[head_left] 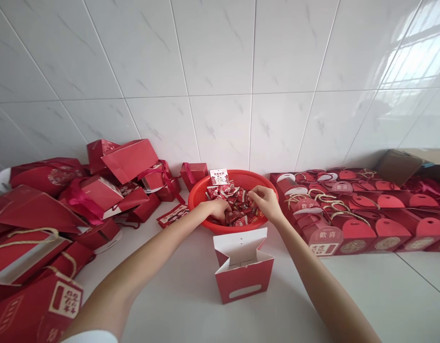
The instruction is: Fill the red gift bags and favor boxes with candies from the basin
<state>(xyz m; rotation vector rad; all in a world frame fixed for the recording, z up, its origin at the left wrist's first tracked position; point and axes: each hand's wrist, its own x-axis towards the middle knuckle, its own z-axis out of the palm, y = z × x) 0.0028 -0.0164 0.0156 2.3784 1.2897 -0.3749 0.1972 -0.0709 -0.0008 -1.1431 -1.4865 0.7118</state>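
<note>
An orange-red plastic basket (195,193) holds a heap of small red wrapped candies (236,206). Reaching in from the left, my left hand (220,209) has its fingers curled down among the candies, closed at a dark red wrapper; the fingertips are partly hidden. Over the basket's right side, my right hand (266,201) is closed in a pinch just above the heap, and what it pinches is too small to make out. In front of the basket, a red gift box (243,283) stands upright with its top open, white inside.
Several red gift boxes with ribbons (130,159) lie piled at the left. At the right, filled-out red boxes with rope handles (355,233) stand in rows. A brown cardboard box (398,166) sits behind them. The tiled wall (220,124) bounds the white surface.
</note>
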